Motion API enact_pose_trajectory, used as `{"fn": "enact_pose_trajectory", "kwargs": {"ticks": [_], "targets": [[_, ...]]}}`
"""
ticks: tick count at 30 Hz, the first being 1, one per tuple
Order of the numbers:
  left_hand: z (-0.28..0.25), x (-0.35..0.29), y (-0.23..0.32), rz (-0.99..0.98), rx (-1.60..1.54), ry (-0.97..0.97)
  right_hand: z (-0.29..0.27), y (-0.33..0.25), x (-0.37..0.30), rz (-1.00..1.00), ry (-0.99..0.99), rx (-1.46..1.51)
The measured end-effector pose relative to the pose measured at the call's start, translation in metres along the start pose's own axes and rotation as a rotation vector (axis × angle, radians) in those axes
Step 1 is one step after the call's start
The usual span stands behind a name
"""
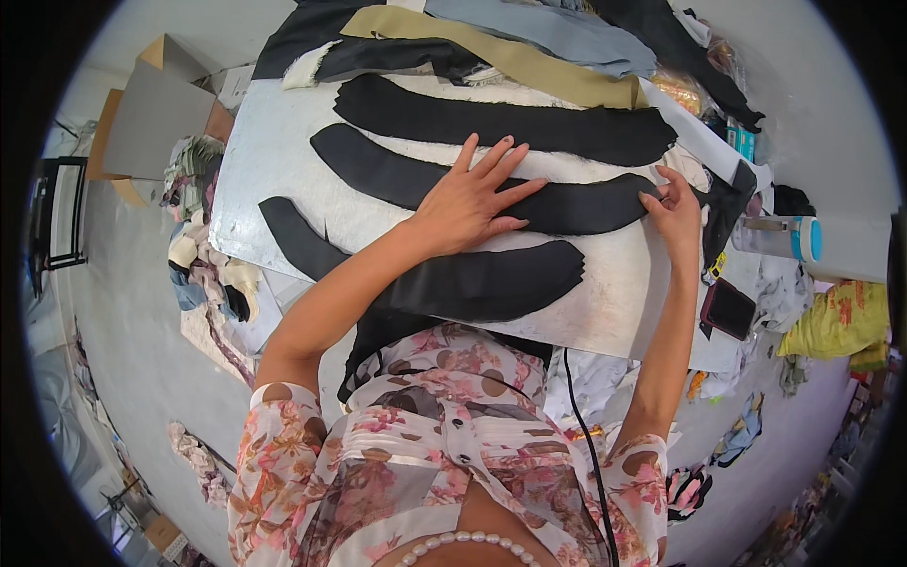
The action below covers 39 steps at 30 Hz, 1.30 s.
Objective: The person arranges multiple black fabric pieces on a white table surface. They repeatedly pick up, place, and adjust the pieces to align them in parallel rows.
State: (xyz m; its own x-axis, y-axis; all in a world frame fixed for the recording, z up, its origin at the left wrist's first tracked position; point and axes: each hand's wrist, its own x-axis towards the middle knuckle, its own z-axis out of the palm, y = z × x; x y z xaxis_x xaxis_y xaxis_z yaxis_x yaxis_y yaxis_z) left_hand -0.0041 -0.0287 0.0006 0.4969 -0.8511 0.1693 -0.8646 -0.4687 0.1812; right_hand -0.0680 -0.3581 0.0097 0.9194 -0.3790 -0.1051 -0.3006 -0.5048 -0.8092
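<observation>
Fabric strip (567, 203), black and curved, lies flat mid-table between two like pieces.
Left hand (470, 200) presses it, fingers spread open; right hand (677, 210) pinches its 3 o'clock end. It looks thin, limp and light, best taken by that end, sliding easily on the white table (255, 180).

A long curved black fabric strip (472, 184) lies flat across the white board (255, 180).

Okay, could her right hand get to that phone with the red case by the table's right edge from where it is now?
Probably yes. The right hand pinches the end of a black fabric strip, and the phone lies just below it, near the table edge. Nothing lies between them, though the hand would have to let go of the strip.
</observation>
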Motion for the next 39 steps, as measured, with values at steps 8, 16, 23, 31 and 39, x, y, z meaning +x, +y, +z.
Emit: {"fn": "enact_pose_trajectory", "kwargs": {"ticks": [8,16,23,31,39], "targets": [[0.004,-0.003,-0.001,-0.014,0.012,-0.017,0.019,-0.031,-0.020,-0.653,0.325,-0.644],[0.014,-0.005,0.002,-0.015,0.012,0.058,0.040,0.002,-0.024,-0.448,0.048,-0.874],[-0.001,-0.017,-0.001,-0.081,-0.251,0.252,0.084,-0.125,-0.010,-0.678,0.158,-0.132],[-0.035,-0.098,-0.033,-0.453,-0.415,0.622,0.266,-0.215,0.056,-0.665,-0.255,-0.210],[-0.051,-0.120,-0.065,-0.793,-0.577,0.852,0.284,-0.201,0.074,-0.720,-0.174,-0.241]]}}
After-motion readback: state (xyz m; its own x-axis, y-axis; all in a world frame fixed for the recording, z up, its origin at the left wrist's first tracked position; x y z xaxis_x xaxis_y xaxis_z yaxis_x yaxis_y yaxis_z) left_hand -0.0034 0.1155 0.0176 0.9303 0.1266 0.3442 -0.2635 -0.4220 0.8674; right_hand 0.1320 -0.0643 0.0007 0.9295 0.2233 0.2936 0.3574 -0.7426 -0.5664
